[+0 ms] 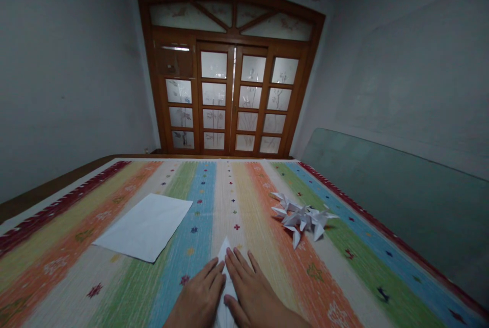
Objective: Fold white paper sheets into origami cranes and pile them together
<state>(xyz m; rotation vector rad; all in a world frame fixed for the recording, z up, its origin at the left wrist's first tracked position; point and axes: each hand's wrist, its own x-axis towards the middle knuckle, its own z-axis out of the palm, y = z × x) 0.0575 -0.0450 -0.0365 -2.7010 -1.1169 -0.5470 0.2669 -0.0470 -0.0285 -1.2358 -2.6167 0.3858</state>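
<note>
A white folded paper, narrow and pointed at its far end, lies on the striped tablecloth at the near middle. My left hand rests along its left edge, fingers stretched toward the tip. Flat across its right side lies my right hand, with the fingers extended and the thumb on the paper. Parts of the folded paper are covered by both hands, and its near end runs to the bottom of the view.
White paper sheets lie flat at the left. Several folded paper cranes are clustered at the right. The striped tablecloth covers the table. A pale green panel stands along the right side, and wooden glazed doors are behind.
</note>
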